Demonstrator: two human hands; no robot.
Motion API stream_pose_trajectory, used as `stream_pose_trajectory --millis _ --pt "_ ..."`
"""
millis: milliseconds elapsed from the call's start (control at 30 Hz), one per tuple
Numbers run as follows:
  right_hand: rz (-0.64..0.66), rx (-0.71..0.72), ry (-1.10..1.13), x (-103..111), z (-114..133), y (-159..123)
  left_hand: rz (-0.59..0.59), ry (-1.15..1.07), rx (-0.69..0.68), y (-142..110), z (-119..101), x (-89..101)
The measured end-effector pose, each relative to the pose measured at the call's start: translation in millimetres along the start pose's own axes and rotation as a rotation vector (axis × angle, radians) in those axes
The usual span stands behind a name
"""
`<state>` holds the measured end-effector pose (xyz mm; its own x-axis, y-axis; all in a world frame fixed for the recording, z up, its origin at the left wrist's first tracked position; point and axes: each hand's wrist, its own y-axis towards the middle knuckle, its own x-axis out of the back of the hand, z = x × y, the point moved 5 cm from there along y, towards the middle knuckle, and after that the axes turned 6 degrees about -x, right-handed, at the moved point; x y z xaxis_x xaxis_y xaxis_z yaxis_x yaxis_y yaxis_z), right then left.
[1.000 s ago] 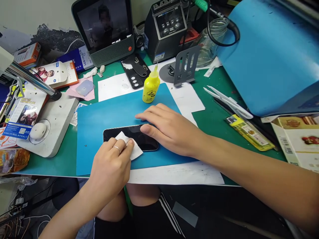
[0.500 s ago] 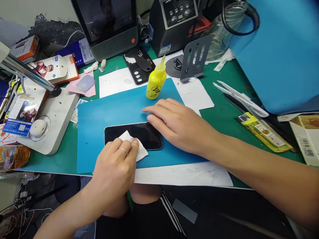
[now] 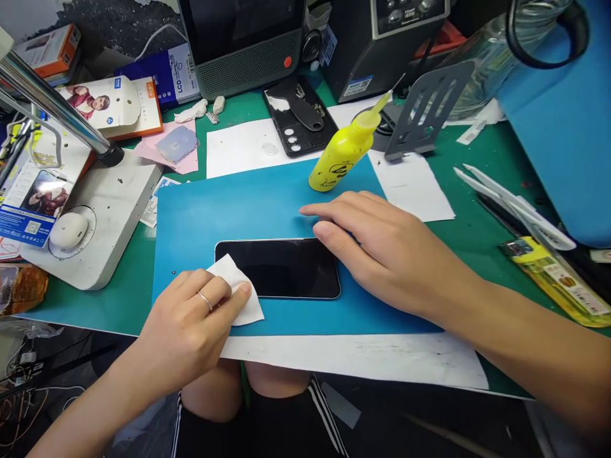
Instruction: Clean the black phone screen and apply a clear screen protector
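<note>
A smartphone (image 3: 291, 268) with a dark screen lies face up on the blue mat (image 3: 191, 210). My left hand (image 3: 193, 318) has its fingers closed on a white wipe (image 3: 248, 305), which is at the phone's left end and covers its lower left corner. Beside the phone's right end, my right hand (image 3: 377, 248) rests with its fingers stretched out and nothing held; the thumb is by the upper right corner. A yellow dispenser bottle (image 3: 338, 156) with a thin spout stands just behind my right hand.
A black phone back cover (image 3: 300, 121) lies behind the mat, left of a grey stand (image 3: 429, 114). White tweezers (image 3: 520, 207) and a yellow packaged tool (image 3: 558, 280) lie on the right. A white lamp base (image 3: 109, 210) occupies the left.
My left hand has slid the wipe leftward along the phone, so more of the screen shows. My right hand stays beside the phone's right end. The whole view has shifted.
</note>
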<state>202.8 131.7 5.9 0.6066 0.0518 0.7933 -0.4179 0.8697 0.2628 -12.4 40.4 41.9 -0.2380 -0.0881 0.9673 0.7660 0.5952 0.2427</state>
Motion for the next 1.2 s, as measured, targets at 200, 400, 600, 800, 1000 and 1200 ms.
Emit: stream_pose_trajectory --millis 200,400,600,800,1000,1200 --pt "-0.014 -0.044 0.039 -1.4 0.4 3.9 -0.026 -0.021 -0.121 21.2 -5.6 -11.1" --pt "0.001 -0.088 0.073 -4.3 -2.1 6.4 -0.035 0.004 -0.169 52.1 -20.5 -26.6" --pt "-0.003 -0.08 0.121 -4.8 -3.5 7.9 -0.004 0.02 -0.21 58.7 -23.9 -27.7" --pt "-0.048 -0.056 0.101 -4.5 -3.9 11.7 0.061 0.021 -0.15 46.0 -17.3 -16.6" --pt "-0.063 0.022 -0.099 -2.9 2.5 11.9 0.102 -0.022 -0.183 65.2 -24.8 -25.7" --pt "-0.063 0.0 -0.102 -0.5 -1.3 13.6 0.104 -0.073 -0.146 61.3 -15.9 -20.2"
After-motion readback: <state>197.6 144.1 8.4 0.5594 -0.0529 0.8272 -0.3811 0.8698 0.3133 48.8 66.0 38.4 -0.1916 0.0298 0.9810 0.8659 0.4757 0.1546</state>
